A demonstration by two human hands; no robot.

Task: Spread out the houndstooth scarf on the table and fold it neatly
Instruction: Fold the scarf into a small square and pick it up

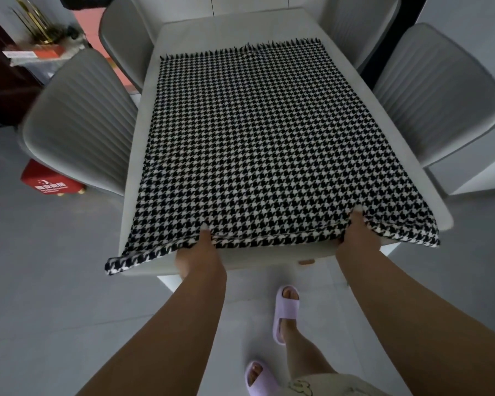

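Both hands, left (196, 254) and right (355, 235), pinch the near edge of the scarf (237, 144), which lies flat on the counter (183, 35). Its seven-o'clock corner overhangs. An uneven pull could skew the layers or drag it off.

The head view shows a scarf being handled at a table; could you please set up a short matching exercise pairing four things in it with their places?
Things:
1. houndstooth scarf
2. left hand
3. red box
4. right hand

Places:
A. on the floor behind the chair at the left
B. gripping the scarf's near edge toward its right corner
C. lying spread over the white table
D. gripping the scarf's near edge toward its left corner

Pairs: 1-C, 2-D, 3-A, 4-B
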